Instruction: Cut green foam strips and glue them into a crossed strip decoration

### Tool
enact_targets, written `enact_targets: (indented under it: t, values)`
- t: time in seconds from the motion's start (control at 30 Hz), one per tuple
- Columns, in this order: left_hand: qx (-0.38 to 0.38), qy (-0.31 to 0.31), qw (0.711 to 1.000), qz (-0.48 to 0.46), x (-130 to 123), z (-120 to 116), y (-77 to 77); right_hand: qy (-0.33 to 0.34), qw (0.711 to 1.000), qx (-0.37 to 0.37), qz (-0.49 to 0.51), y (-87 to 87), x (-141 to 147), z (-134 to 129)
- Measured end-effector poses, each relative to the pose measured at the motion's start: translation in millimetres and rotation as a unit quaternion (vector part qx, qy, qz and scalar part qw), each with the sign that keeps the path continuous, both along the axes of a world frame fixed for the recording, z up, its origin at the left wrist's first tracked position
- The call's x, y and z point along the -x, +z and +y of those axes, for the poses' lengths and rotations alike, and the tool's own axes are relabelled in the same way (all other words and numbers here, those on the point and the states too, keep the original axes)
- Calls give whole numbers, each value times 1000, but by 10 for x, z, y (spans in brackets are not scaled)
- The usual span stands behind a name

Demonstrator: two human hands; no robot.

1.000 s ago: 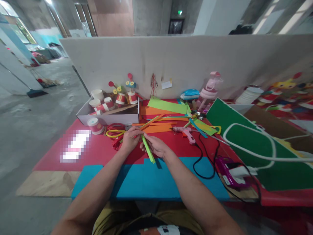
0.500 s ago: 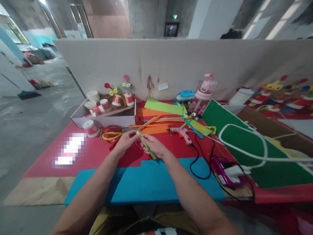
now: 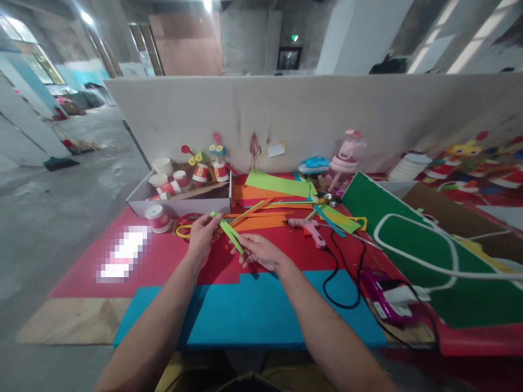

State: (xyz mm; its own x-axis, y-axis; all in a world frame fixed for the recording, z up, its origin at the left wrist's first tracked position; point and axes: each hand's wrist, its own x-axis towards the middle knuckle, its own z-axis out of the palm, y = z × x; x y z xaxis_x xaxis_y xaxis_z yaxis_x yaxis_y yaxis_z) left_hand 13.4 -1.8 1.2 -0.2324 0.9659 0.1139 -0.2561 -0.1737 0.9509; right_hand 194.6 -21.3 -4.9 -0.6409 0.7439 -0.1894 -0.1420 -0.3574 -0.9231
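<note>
Light green paper strips (image 3: pixel 231 234) slant between my two hands above the red table covering. My left hand (image 3: pixel 201 234) pinches their upper end between thumb and fingers. Near their lower end, my right hand (image 3: pixel 258 251) holds them with its fingertips. The strips look spread slightly apart in the middle. Just behind my left hand lie yellow-handled scissors (image 3: pixel 183 231), partly hidden. Orange paper strips (image 3: pixel 269 220) lie beyond my hands, and a pink glue gun (image 3: pixel 308 230) rests to the right of my right hand.
A white box (image 3: pixel 180 207) with paper cups and figures stands at the back left, a paper cup (image 3: pixel 158 219) before it. Green paper (image 3: pixel 280 184) lies behind. Right are a black cable, a purple power strip (image 3: pixel 382 299) and a green board (image 3: pixel 408 245). Blue sheet (image 3: pixel 245 310) lies in front.
My hands have moved apart, with my left hand shifting left and up. More of the green strips shows between them. The whole view has shifted slightly.
</note>
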Motion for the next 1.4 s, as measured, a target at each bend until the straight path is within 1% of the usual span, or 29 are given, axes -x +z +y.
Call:
enact_targets:
  t: [0.07, 0.17, 0.23, 0.33, 0.4, 0.47, 0.53, 0.63, 0.7, 0.77, 0.83, 0.9, 1.07, 1.13, 1.27, 1.4]
  values:
    - [-8, -4, 1000, 2, -23, -13, 7, -19, 1000, -6, -5, -42, 45, 14]
    - [0, -27, 999, -17, -57, -32, 12, -77, 996, -32, -26, -147, 131, 48]
    - [15, -51, 998, -45, -90, -47, -2, -120, 990, -66, -41, -238, 187, 72]
    - [45, -81, 992, -81, -159, -67, -52, -167, 976, -127, -55, -363, 241, 103]
    - [48, -94, 991, -79, -202, -74, -87, -187, 967, -160, -66, -411, 253, 115]
    - [49, -112, 991, -50, -222, -80, -103, -203, 961, -171, -78, -416, 248, 116]
    - [55, -127, 990, -5, -213, -91, -94, -199, 967, -142, -69, -383, 233, 108]
    - [63, -120, 990, 47, -167, -106, -60, -139, 990, -30, 3, -303, 204, 95]
    - [69, -111, 990, 49, -141, -107, -55, -113, 992, 16, 51, -263, 188, 97]
    - [77, -117, 990, 33, -132, -101, -71, -122, 990, 20, 63, -246, 180, 104]
    - [80, -125, 989, 20, -139, -95, -97, -132, 990, 20, 52, -244, 178, 108]
    - [76, -121, 990, 20, -153, -92, -113, -127, 991, 29, 44, -238, 175, 102]
    - [63, -53, 995, 54, -209, -116, -88, -93, 989, 67, 92, -178, 159, 59]
    - [59, -34, 996, 63, -244, -132, -81, -92, 987, 77, 112, -168, 163, 51]
    - [74, -31, 995, 59, -318, -151, -112, -113, 981, 84, 130, -206, 207, 59]
    - [97, -20, 995, 12, -345, -147, -150, -120, 979, 69, 148, -240, 245, 56]
